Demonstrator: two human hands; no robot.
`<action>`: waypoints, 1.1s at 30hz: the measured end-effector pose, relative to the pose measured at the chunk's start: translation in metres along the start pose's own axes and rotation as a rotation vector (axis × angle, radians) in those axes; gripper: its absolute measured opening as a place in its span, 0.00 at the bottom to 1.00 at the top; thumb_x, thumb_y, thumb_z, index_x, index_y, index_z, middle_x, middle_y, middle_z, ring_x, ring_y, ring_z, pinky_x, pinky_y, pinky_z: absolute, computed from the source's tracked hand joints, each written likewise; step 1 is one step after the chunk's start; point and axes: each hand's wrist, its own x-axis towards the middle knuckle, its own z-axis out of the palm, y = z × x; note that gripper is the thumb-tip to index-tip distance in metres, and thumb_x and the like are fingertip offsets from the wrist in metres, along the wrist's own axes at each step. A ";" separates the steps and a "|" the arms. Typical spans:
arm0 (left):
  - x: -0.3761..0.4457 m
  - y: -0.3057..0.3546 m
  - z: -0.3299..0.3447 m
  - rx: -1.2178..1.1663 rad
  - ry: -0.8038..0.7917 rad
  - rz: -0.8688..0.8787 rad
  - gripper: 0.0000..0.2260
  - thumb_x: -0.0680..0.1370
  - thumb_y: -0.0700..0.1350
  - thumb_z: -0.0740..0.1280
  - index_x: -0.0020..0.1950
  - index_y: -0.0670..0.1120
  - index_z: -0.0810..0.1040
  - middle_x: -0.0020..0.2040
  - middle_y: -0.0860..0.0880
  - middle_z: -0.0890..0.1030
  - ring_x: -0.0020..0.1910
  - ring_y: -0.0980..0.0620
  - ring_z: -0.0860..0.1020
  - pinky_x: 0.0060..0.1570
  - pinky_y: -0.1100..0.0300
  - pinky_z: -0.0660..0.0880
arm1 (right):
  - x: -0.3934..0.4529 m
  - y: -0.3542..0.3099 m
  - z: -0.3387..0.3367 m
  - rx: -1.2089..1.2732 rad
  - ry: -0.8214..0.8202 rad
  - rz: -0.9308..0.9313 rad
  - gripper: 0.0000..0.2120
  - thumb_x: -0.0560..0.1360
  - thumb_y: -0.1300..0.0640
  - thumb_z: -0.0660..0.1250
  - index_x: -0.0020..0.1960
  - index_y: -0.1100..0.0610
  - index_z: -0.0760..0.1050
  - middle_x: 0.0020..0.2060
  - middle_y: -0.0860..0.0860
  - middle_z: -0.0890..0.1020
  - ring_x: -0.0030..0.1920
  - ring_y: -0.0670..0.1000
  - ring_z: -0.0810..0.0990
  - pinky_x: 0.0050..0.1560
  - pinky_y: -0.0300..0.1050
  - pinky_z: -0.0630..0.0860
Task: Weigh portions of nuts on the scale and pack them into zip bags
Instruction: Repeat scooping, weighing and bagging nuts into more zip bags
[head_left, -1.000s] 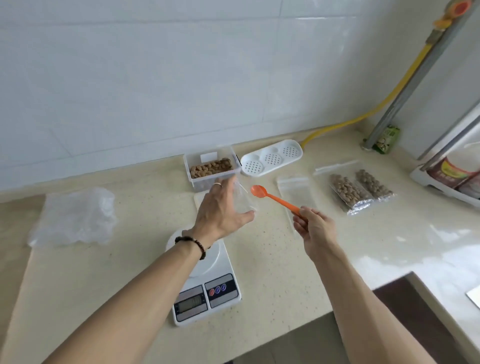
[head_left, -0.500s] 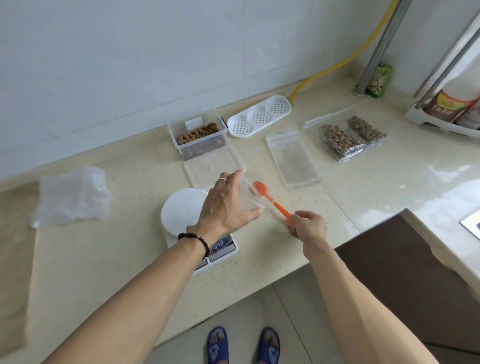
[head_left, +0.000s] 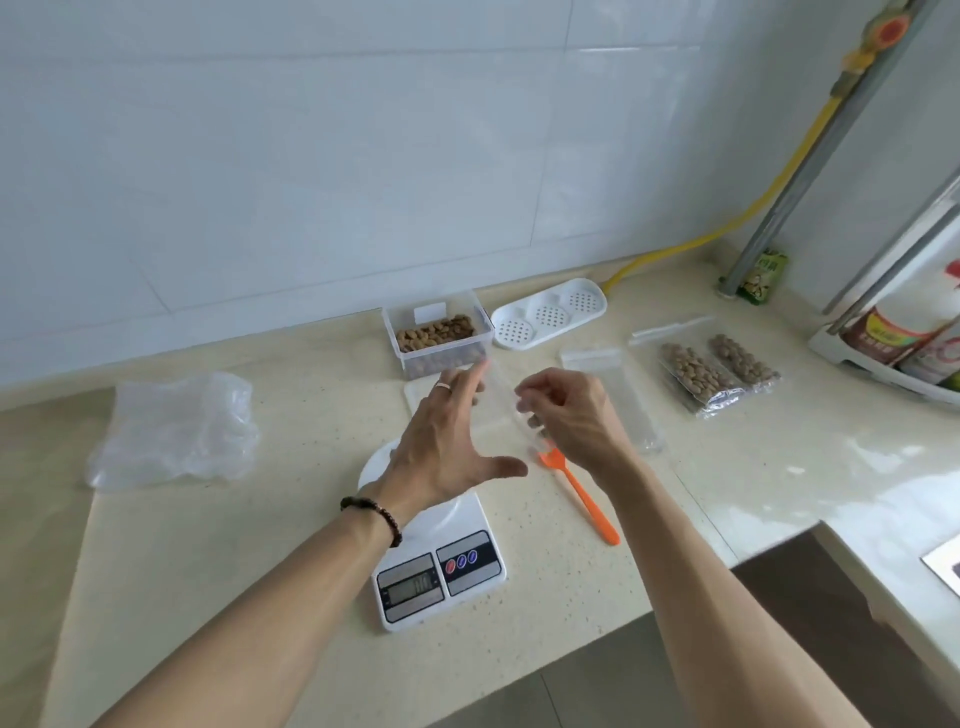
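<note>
My left hand (head_left: 441, 447) hovers above the white scale (head_left: 441, 571), fingers straight and thumb spread, beside a small clear plastic cup (head_left: 501, 400). My right hand (head_left: 571, 415) has its fingers curled round the cup's right side; a few nuts seem to show inside it. The orange spoon (head_left: 587, 499) lies on the counter right of the scale, free of both hands. A clear box of nuts (head_left: 436, 335) stands behind the hands. An empty zip bag (head_left: 623, 400) lies flat to the right, and two filled zip bags (head_left: 696, 374) lie beyond it.
A crumpled clear plastic bag (head_left: 176, 431) lies at the left. Next to the nut box sits a white perforated tray (head_left: 548, 317). A rack with bottles (head_left: 893, 343), a green packet (head_left: 761, 275) and a metal pipe stand at the far right. The counter edge runs just below the scale.
My right hand has put the orange spoon down on the counter and taken hold of the clear cup. My left hand has spread its fingers. The camera has tilted up.
</note>
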 end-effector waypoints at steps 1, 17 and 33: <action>-0.001 -0.005 -0.007 -0.033 0.000 0.005 0.51 0.64 0.58 0.80 0.79 0.51 0.54 0.61 0.50 0.69 0.58 0.55 0.70 0.54 0.59 0.74 | 0.003 -0.005 0.003 0.009 -0.024 -0.013 0.07 0.77 0.63 0.67 0.43 0.55 0.81 0.35 0.51 0.84 0.33 0.46 0.81 0.38 0.45 0.81; 0.007 -0.075 -0.050 -0.250 -0.053 -0.236 0.03 0.79 0.41 0.65 0.48 0.48 0.76 0.37 0.49 0.81 0.35 0.55 0.80 0.39 0.63 0.76 | 0.025 -0.004 0.040 0.102 -0.188 0.127 0.05 0.76 0.63 0.70 0.52 0.59 0.78 0.37 0.54 0.85 0.34 0.52 0.82 0.37 0.43 0.80; -0.003 -0.142 0.002 0.418 -0.093 -0.063 0.16 0.78 0.36 0.64 0.64 0.46 0.74 0.59 0.46 0.76 0.56 0.46 0.74 0.54 0.54 0.71 | 0.042 0.098 0.093 -0.117 0.133 0.428 0.13 0.75 0.55 0.70 0.59 0.57 0.77 0.47 0.51 0.84 0.46 0.52 0.82 0.51 0.53 0.81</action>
